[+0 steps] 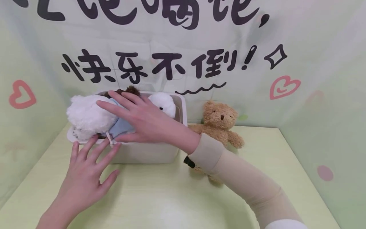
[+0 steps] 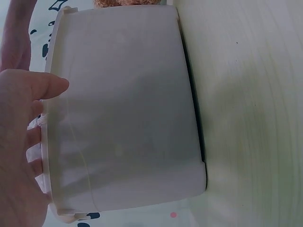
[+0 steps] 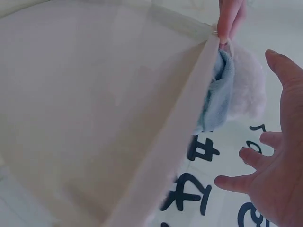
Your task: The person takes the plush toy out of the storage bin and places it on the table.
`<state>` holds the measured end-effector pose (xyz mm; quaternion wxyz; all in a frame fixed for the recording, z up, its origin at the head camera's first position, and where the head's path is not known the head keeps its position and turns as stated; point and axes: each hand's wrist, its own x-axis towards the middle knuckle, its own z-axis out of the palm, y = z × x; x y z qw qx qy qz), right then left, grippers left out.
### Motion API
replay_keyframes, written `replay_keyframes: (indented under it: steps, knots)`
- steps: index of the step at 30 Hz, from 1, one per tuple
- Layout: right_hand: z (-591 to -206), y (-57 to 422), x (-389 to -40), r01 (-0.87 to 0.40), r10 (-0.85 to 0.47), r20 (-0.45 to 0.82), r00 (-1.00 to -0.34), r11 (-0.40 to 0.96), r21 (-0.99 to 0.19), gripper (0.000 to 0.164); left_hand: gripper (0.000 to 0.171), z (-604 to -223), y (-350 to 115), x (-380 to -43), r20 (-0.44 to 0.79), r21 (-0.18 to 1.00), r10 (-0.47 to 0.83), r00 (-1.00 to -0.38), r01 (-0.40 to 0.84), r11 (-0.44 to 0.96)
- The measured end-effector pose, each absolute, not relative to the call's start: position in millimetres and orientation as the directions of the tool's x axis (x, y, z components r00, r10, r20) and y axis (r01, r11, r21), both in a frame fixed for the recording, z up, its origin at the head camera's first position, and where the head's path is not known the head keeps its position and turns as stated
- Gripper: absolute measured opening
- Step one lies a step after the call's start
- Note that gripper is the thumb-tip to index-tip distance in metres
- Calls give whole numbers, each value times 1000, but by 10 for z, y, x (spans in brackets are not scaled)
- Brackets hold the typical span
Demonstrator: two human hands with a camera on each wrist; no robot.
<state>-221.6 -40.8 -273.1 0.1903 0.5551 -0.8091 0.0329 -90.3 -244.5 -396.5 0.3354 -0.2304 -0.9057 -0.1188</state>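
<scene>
A pale bin (image 1: 143, 152) stands on the table, filled with plush toys. At its left end lies a fluffy white plush toy (image 1: 88, 113) in blue clothing (image 1: 121, 127) with a white cord. Beside it, a second white plush (image 1: 162, 105) with a dark eye and a dark brown plush (image 1: 132, 90) show partly behind my right hand (image 1: 148, 119). That hand reaches over the bin with fingers spread above the blue clothing; in the right wrist view its fingers are apart. My left hand (image 1: 85, 178) has its spread fingertips at the front rim, next to the white plush.
A tan teddy bear (image 1: 220, 117) sits right of the bin, partly hidden by my right sleeve (image 1: 228, 162). A printed curtain (image 1: 160, 41) with black characters hangs close behind the bin. The pale table (image 1: 160, 203) extends in front.
</scene>
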Motion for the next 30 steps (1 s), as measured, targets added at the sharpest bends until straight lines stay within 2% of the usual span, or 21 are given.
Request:
replay_keyframes:
  steps: [8,12,16,19,24,30]
  knots:
    - [-2691,-651,-2172,-896,-883,265,-388,429,114,94,67,-3972,-2425,-918,661,61,338,-670,497,866]
    - [-2770,-751,-2205,-893,-871,250,-422,447,49,98,67,-3976,-2428,-929,660,54,344,-667,499,865]
    - [-2859,-900,-2213,-877,-859,184,-478,477,-51,100,64,-3980,-2450,-917,663,52,346,-664,501,864]
    - [-2912,-995,-2193,-855,-842,150,-518,513,-74,101,63,-3987,-2462,-907,661,54,345,-666,501,864]
    - [-2952,-1069,-2185,-834,-814,183,-551,542,-101,99,63,-3986,-2464,-910,658,51,349,-668,501,864]
    - [-2969,-1156,-2205,-829,-795,246,-555,554,-78,95,63,-3985,-2465,-922,663,43,354,-660,506,862]
